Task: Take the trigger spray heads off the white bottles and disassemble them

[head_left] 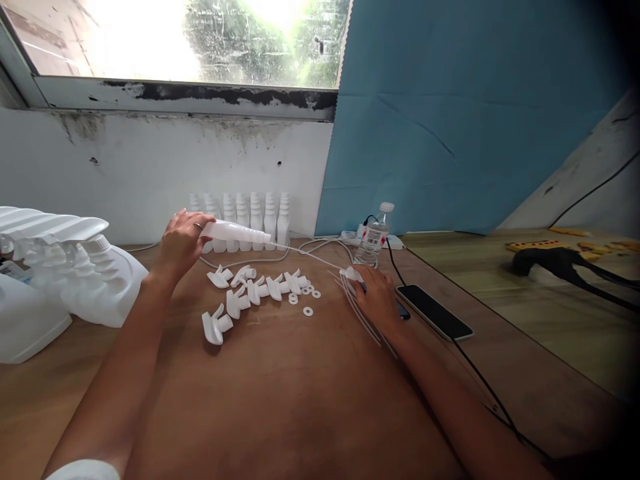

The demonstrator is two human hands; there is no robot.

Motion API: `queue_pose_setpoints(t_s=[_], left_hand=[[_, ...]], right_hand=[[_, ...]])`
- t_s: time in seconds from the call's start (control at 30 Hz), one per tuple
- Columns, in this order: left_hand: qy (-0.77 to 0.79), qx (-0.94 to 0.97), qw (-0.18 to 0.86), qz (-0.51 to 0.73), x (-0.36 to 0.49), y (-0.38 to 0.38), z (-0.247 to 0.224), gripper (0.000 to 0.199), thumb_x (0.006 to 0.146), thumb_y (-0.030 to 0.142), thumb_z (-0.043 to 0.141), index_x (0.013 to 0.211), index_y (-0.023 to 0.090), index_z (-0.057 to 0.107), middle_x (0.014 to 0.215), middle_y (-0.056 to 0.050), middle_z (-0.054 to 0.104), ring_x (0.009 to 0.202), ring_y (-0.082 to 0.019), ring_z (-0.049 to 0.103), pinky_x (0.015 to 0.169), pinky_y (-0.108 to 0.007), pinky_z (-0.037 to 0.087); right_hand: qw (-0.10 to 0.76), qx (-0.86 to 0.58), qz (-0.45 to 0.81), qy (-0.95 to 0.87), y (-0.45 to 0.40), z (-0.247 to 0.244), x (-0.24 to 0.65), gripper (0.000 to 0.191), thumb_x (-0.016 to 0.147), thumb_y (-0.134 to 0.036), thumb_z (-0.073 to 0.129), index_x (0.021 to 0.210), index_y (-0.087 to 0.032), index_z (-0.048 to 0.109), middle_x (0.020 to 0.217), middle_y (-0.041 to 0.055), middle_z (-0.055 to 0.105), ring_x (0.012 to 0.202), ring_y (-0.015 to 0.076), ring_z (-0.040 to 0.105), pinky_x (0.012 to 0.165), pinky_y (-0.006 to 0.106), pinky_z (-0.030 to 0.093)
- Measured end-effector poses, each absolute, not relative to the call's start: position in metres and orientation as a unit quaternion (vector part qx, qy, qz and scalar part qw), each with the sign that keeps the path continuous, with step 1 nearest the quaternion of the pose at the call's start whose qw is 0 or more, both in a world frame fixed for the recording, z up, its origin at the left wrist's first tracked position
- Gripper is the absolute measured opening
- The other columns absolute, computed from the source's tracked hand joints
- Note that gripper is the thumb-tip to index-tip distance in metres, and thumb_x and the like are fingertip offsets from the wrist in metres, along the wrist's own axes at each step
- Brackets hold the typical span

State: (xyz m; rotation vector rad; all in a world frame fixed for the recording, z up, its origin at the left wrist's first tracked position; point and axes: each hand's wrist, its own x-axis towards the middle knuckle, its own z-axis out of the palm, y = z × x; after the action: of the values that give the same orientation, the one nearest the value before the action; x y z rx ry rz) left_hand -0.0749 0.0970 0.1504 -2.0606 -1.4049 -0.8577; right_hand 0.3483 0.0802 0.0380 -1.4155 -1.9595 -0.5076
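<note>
A white bottle (235, 232), tilted almost level with its neck to the right, is in my left hand (184, 241), whose fingers wrap round its base end. My right hand (375, 292) is closed on a white spray head (351, 273). From that head a thin white tube (310, 255) runs left to the bottle's mouth; whether its tip is inside cannot be made out. Several white spray heads (257, 291) lie on the table between my hands, with small white rings (308, 311) beside them. Loose thin tubes (361, 313) lie by my right hand.
Several white bottles (284, 220) stand along the wall. Large white containers (120, 280) and more bottles are at the left. A clear water bottle (374, 237), a phone (434, 311) and cables lie around my right hand. Yellow pieces (595, 250) and a black strap are beyond the table's right edge (515, 328).
</note>
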Motion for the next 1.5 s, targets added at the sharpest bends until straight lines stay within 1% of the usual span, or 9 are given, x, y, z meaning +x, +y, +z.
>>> queue_pose_setpoints(t_s=[0.5,0.63,0.7,0.77,0.9,1.03,1.2,1.33,1.5], left_hand=[[-0.481,-0.792,0.226,-0.301,-0.057,0.093,0.15,0.032,0.084,0.015,0.052,0.116,0.021,0.055,0.118,-0.008,0.063,0.117,-0.025,0.053,0.112,-0.045,0.029],[-0.525,-0.802,0.115,-0.26,-0.034,0.08,0.152,0.033,0.085,0.025,0.055,0.118,0.022,0.054,0.107,-0.007,0.066,0.096,-0.026,0.062,0.087,-0.04,0.049],[-0.537,-0.812,0.024,-0.227,-0.024,0.073,0.154,0.036,0.084,0.033,0.056,0.119,0.023,0.052,0.095,-0.006,0.067,0.08,-0.023,0.064,0.071,-0.034,0.051],[-0.51,-0.83,-0.075,-0.212,-0.017,0.068,0.154,0.038,0.083,0.04,0.057,0.117,0.023,0.051,0.094,-0.006,0.065,0.079,-0.022,0.064,0.066,-0.032,0.05],[-0.424,-0.832,-0.272,-0.231,-0.006,0.065,0.151,0.041,0.078,0.04,0.064,0.113,0.022,0.051,0.112,-0.008,0.06,0.098,-0.023,0.062,0.073,-0.03,0.052],[-0.358,-0.82,-0.395,-0.207,0.005,0.064,0.143,0.05,0.072,0.029,0.07,0.117,0.021,0.049,0.104,-0.007,0.061,0.097,-0.021,0.061,0.077,-0.032,0.051],[-0.326,-0.823,-0.45,-0.12,0.011,0.064,0.132,0.058,0.066,0.025,0.073,0.12,0.024,0.05,0.102,-0.005,0.063,0.093,-0.023,0.062,0.075,-0.033,0.05],[-0.316,-0.819,-0.478,-0.036,0.011,0.059,0.136,0.067,0.069,0.027,0.074,0.13,0.027,0.046,0.11,-0.005,0.063,0.101,-0.025,0.061,0.085,-0.036,0.05],[-0.252,-0.818,-0.485,-0.18,0.021,0.041,0.155,0.087,0.072,0.031,0.075,0.144,0.034,0.026,0.134,-0.007,0.05,0.127,-0.027,0.045,0.104,-0.043,0.04]], right_hand=[[0.356,-0.523,-0.187,-0.752,0.078,0.038,0.346,0.032,0.088,-0.015,0.045,0.118,-0.02,0.055,0.118,0.011,0.062,0.11,0.0281,0.057,0.086,0.041,0.039],[0.455,-0.456,-0.108,-0.757,0.074,0.055,0.335,0.032,0.088,-0.021,0.052,0.119,-0.023,0.053,0.117,0.0097,0.061,0.112,0.0264,0.056,0.092,0.042,0.041],[0.538,-0.414,-0.026,-0.734,0.072,0.073,0.325,0.036,0.085,-0.024,0.059,0.12,-0.025,0.051,0.116,0.0082,0.06,0.108,0.0244,0.057,0.09,0.039,0.044],[0.615,-0.364,0.048,-0.698,0.071,0.098,0.312,0.043,0.082,-0.026,0.063,0.122,-0.026,0.047,0.118,0.0078,0.057,0.101,0.0221,0.059,0.084,0.037,0.048],[0.666,-0.261,0.118,-0.689,0.065,0.151,0.286,0.045,0.08,-0.026,0.067,0.121,-0.028,0.047,0.119,0.0069,0.055,0.1,0.0206,0.06,0.088,0.038,0.05],[0.654,-0.189,0.146,-0.718,0.054,0.181,0.26,0.04,0.079,-0.025,0.069,0.116,-0.028,0.053,0.113,0.0037,0.057,0.104,0.0206,0.058,0.094,0.039,0.049],[0.575,-0.129,0.214,-0.779,0.044,0.187,0.239,0.031,0.082,-0.027,0.066,0.112,-0.025,0.059,0.108,0.0043,0.06,0.101,0.0204,0.059,0.094,0.039,0.048],[0.542,-0.103,0.254,-0.794,0.045,0.186,0.235,0.032,0.081,-0.031,0.065,0.112,-0.024,0.06,0.103,0.0054,0.06,0.096,0.0206,0.058,0.086,0.039,0.05],[0.561,-0.096,0.311,-0.761,0.045,0.181,0.232,0.033,0.079,-0.035,0.064,0.109,-0.022,0.06,0.095,0.0057,0.059,0.091,0.0208,0.057,0.081,0.038,0.051]])
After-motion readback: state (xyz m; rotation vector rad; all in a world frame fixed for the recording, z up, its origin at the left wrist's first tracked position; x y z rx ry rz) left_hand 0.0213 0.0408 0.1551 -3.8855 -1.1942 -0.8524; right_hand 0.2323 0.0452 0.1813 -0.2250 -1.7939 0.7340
